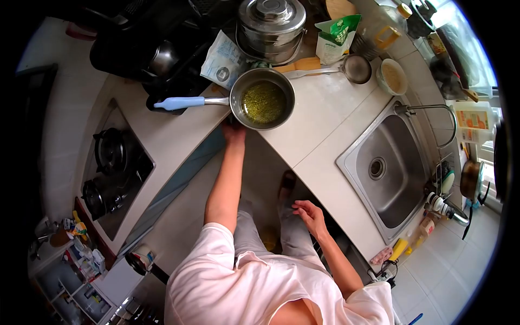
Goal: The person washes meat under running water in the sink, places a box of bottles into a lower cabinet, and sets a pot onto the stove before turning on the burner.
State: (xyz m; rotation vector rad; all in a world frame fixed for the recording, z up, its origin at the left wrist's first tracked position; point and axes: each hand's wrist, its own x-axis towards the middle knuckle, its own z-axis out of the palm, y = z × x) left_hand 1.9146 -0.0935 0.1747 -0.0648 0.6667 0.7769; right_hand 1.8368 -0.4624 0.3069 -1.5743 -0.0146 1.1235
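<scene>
My left hand (pixel 234 131) reaches to the counter's corner edge, just below the saucepan; its fingers are mostly hidden there, and what they touch cannot be seen. The saucepan (pixel 264 99), with a light blue handle (pixel 181 103) pointing left, stands at the corner and holds small green beans in liquid. My right hand (pixel 311 216) hangs beside the counter's front edge, fingers loosely bent and apart, with nothing in it.
Behind the saucepan stand a lidded steel pot (pixel 272 27), a green and white bag (pixel 335 40) and a ladle (pixel 357 69). A bowl (pixel 391 77) is near the steel sink (pixel 392 168) on the right. A gas stove (pixel 116 168) is at left.
</scene>
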